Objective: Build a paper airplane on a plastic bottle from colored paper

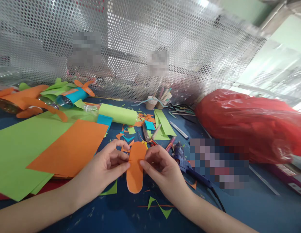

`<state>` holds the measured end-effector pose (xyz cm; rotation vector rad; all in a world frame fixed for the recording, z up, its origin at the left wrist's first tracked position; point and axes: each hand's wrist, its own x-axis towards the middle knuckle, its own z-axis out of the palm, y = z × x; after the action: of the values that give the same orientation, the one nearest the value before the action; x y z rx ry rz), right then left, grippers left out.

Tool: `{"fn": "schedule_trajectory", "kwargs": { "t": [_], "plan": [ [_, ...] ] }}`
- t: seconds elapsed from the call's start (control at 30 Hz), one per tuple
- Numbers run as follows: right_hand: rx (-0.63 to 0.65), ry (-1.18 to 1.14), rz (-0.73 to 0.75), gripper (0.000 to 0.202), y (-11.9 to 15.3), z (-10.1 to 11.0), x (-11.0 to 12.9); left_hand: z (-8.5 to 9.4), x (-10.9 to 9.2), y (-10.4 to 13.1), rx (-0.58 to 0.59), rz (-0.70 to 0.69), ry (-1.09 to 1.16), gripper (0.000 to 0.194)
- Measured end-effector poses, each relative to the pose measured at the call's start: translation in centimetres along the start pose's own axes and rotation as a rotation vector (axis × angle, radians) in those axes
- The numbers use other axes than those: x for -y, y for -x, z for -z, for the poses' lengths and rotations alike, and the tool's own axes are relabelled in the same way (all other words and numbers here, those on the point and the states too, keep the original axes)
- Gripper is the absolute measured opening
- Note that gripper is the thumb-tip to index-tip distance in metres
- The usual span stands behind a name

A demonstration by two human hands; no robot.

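Observation:
Between my two hands is an orange cutout [135,171], a long piece with rounded ends, held upright above the blue table. My left hand [113,160] pinches its left edge between thumb and fingers. The thumb and fingers of my right hand [160,161] grip the right edge. Behind the cutout lie scissors [145,133] among paper scraps, their handles partly hidden. A dark blue glue gun [189,166] rests just right of my right hand. Green scraps [161,207] lie on the table nearer to me.
Green sheets [16,145] and an orange sheet [70,147] cover the left side. A green-wrapped bottle [117,114] and a blue-wrapped bottle [74,96] lie behind. Two cups [151,103] stand by the perforated metal screen [131,48]. A red plastic bag [247,126] sits right.

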<state>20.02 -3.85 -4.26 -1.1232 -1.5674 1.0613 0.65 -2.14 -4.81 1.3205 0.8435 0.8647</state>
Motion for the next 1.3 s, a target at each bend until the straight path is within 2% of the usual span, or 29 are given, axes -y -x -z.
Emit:
{"fn": "schedule_trajectory", "kwargs": {
  "t": [0.13, 0.5, 0.6, 0.7, 0.97, 1.1, 1.3],
  "plan": [
    [0.004, 0.037, 0.004, 0.011, 0.05, 0.01, -0.09, 0.08, -0.01, 0.12, 0.005, -0.019, 0.033, 0.028],
    [0.036, 0.040, -0.003, 0.010, 0.12, -0.01, -0.01, -0.01, -0.34, 0.18, 0.007, -0.085, -0.127, 0.012],
    [0.031, -0.040, -0.015, 0.023, 0.17, -0.11, 0.12, 0.04, -0.22, 0.24, 0.022, -0.075, -0.146, 0.005],
    [0.002, -0.078, 0.009, 0.033, 0.29, -0.09, 0.19, 0.07, -0.16, 0.29, 0.012, -0.038, -0.135, 0.006],
    [0.087, 0.164, 0.079, 0.005, 0.34, -0.15, 0.02, 0.36, 0.17, 0.04, -0.014, -0.020, -0.106, 0.008],
    [0.101, 0.118, 0.076, 0.010, 0.23, -0.25, -0.09, 0.23, 0.06, 0.21, 0.011, -0.038, -0.113, 0.004],
    [0.057, 0.137, 0.098, 0.012, 0.31, -0.14, 0.15, 0.01, -0.40, 0.67, 0.037, -0.076, -0.176, 0.007]
  ]
}}
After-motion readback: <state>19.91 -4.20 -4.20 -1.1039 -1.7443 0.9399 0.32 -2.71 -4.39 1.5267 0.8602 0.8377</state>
